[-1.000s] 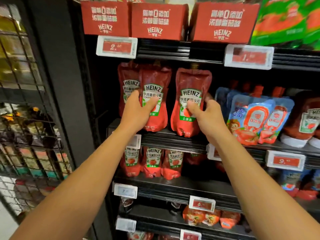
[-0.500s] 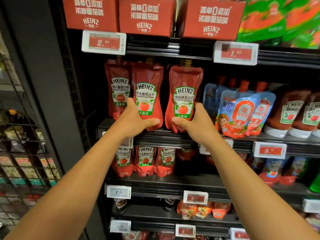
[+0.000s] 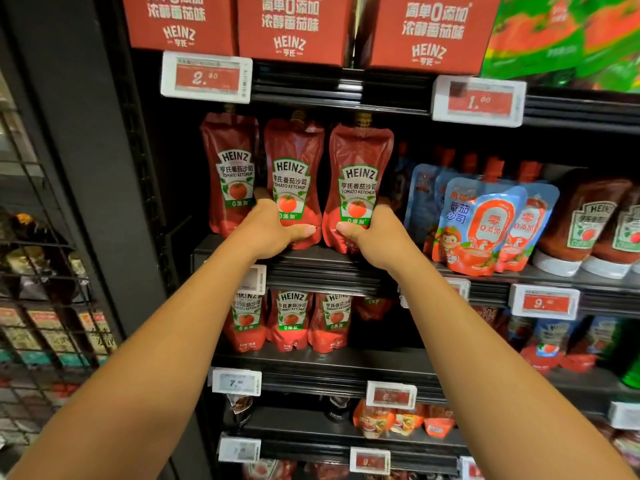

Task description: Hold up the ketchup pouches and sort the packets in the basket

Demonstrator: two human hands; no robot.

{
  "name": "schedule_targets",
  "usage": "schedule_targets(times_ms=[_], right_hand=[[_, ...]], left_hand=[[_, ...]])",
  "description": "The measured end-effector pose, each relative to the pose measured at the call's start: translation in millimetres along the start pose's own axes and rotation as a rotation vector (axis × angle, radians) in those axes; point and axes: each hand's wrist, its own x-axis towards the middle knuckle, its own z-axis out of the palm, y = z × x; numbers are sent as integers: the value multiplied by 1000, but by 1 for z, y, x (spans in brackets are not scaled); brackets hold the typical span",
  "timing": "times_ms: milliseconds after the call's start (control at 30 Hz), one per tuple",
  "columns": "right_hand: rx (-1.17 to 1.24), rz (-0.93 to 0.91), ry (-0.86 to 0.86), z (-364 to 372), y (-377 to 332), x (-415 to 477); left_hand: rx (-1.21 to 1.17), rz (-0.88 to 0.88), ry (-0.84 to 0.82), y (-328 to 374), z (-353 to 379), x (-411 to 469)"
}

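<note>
Left hand [image 3: 273, 230] is wrapped around the bottom of the middle Heinz ketchup pouch [image 3: 294, 168], thumb across the front near its base, fingers tucked behind. Right hand [image 3: 372, 233] is doing the same with the right ketchup pouch [image 3: 360, 174], thumb lying on its lower front. Both pouches stand upright at the front edge of the shelf [image 3: 325, 265], just beside each other, over toward its left end. A third Heinz pouch [image 3: 232, 171] stands to their left, untouched. To the right along the same shelf are blue spouted pouches [image 3: 485, 220], then upside-down Heinz bottles [image 3: 588, 223]. Red Heinz boxes [image 3: 294, 26] sit on the shelf above, and price tags [image 3: 206, 77] are clipped along the shelf fronts.
</note>
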Motion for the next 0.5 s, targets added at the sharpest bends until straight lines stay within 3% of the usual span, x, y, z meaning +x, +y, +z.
schedule_targets(times_ms=[333,500], right_hand=[[-18,54,34,6,0,7],[38,55,53,5,6,2]], left_hand=[[-10,26,38,-2,3,2],[21,59,309,-1,17,-13]])
